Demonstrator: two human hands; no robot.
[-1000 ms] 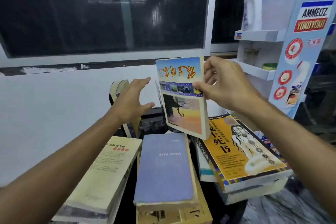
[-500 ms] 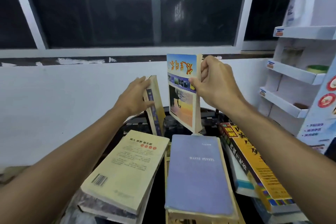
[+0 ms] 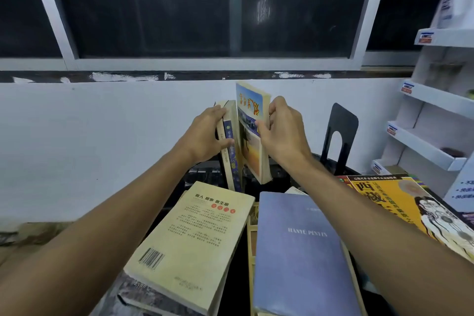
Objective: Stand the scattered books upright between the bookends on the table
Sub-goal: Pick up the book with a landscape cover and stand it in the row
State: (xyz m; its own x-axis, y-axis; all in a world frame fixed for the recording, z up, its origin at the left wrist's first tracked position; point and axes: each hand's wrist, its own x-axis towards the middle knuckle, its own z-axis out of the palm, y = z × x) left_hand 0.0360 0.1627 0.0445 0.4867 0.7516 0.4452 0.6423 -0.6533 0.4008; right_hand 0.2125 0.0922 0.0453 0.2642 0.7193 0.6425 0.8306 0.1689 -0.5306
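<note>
Head view: the right hand [image 3: 283, 133] pinches the sunset-cover book [image 3: 252, 133] by its upper fore-edge, thumb on the cover and fingers behind, and holds it nearly upright with a slight lean, its foot at or just above the dark table [image 3: 279, 177]; contact there cannot be confirmed. The left hand [image 3: 205, 133] lies flat, fingers together, against the standing books [image 3: 229, 146] at the left of the row, bracing them. The black bookend [image 3: 338, 136] stands to the right, well apart from the held book. Recommended practice: seat the foot first, swing the top against the braced books, and release only once the row carries itself; the gap to the bookend must later be filled or closed. Three books lie flat nearer the wearer: a cream book [image 3: 192, 241], a blue book [image 3: 300, 256] and a yellow book [image 3: 410, 205]. Surroundings: a white wall, a dark window above, and a white display shelf [image 3: 431, 100] at right.
</note>
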